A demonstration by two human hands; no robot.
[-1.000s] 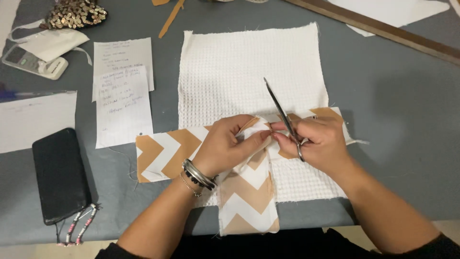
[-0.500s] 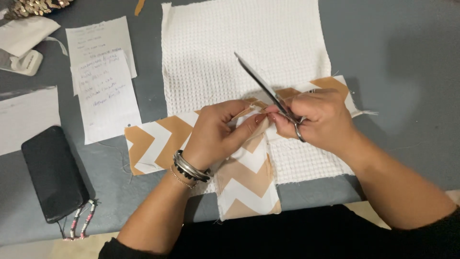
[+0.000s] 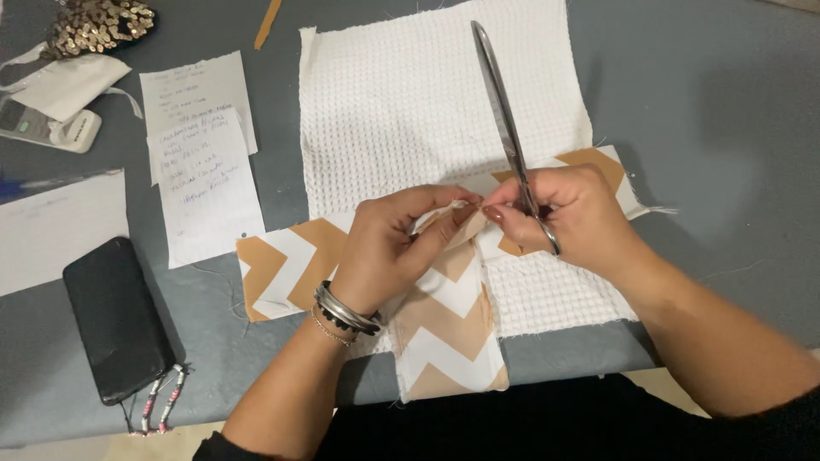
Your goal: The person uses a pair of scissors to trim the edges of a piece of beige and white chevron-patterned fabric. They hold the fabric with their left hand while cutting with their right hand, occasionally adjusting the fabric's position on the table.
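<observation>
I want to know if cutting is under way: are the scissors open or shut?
Shut. The scissors show as one narrow closed blade pointing away over the white waffle cloth, handles in the right hand.

Home sewing table [image 3: 700,111]: fabric pieces [image 3: 427,111], scissors [image 3: 504,119], handwritten notes [image 3: 205,171].
</observation>
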